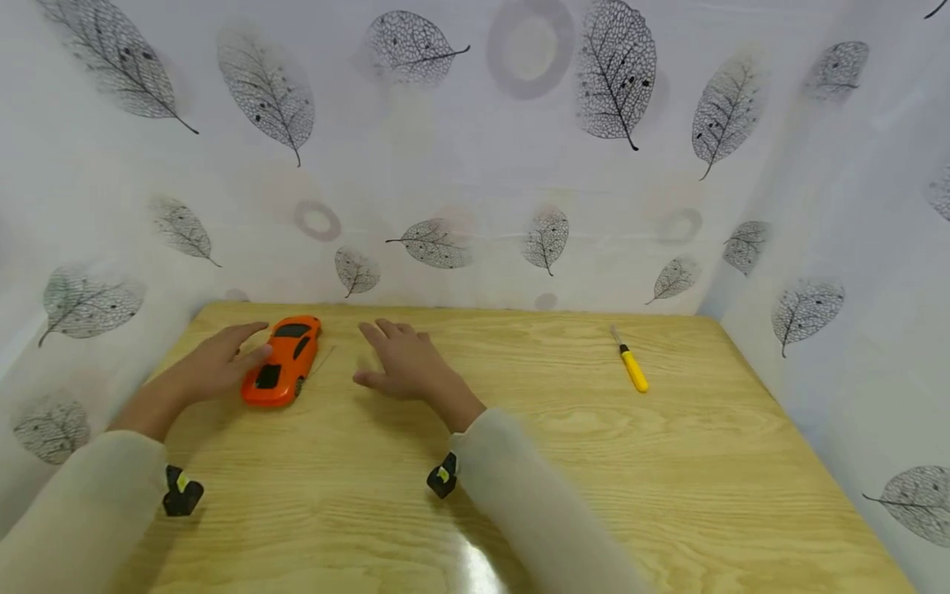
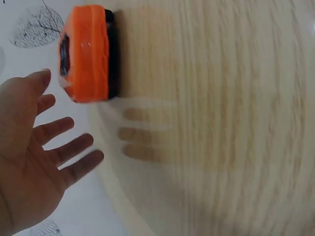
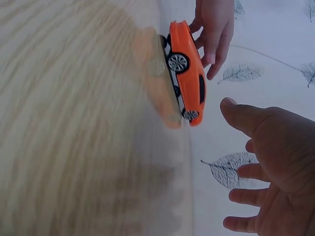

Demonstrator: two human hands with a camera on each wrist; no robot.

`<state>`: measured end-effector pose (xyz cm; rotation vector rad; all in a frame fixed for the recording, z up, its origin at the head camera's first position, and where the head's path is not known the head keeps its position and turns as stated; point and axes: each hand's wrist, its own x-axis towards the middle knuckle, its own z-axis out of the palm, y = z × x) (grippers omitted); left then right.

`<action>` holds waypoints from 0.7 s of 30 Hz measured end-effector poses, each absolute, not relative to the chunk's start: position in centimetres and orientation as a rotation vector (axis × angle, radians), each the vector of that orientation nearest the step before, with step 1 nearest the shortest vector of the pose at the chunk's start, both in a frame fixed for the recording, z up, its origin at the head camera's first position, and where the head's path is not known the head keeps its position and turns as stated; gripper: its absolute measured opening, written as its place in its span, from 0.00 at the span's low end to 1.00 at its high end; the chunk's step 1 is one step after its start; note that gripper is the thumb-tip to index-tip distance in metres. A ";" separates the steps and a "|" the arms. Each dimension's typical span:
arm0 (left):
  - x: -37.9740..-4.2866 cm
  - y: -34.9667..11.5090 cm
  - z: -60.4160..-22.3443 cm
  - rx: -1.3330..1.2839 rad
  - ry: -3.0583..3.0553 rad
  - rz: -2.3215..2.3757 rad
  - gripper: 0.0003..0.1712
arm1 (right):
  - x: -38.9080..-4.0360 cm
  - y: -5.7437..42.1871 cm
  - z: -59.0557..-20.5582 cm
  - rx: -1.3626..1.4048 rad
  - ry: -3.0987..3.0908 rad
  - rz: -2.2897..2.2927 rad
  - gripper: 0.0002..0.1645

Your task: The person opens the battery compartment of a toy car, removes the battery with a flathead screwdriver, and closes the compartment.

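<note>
An orange toy car (image 1: 285, 355) with dark windows stands on its wheels at the table's left rear. Just left of it is my left hand (image 1: 215, 363), fingers spread and thumb over the car's side in the head view. In the left wrist view, a gap shows between that hand (image 2: 39, 147) and the car's orange end (image 2: 88, 54). My right hand (image 1: 408, 363) hovers to the right of the car with fingers spread and nothing held. The right wrist view shows the car's wheeled side (image 3: 184, 73) beyond the open right hand (image 3: 275, 167).
A screwdriver (image 1: 632, 367) with a yellow handle lies on the wooden table (image 1: 519, 462) at the right rear. White leaf-printed sheeting (image 1: 475, 165) rises behind the table and along both sides. Each sleeve cuff carries a small black device (image 1: 443, 476).
</note>
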<state>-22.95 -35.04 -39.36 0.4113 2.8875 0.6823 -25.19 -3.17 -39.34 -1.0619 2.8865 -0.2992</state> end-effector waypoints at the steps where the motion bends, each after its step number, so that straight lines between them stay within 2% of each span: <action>1: -23.0 -35.3 -39.5 0.393 2.877 0.726 0.39 | -25.2 -3.7 -39.4 -1.064 2.876 -0.298 0.49; 14: -23.2 -36.7 -40.6 0.212 2.601 1.252 0.40 | -25.4 -9.9 -41.5 -1.010 2.700 -0.569 0.53; 21: -22.9 -37.3 -40.3 0.205 2.491 1.341 0.39 | -25.5 -11.6 -42.8 -1.019 2.595 -0.784 0.59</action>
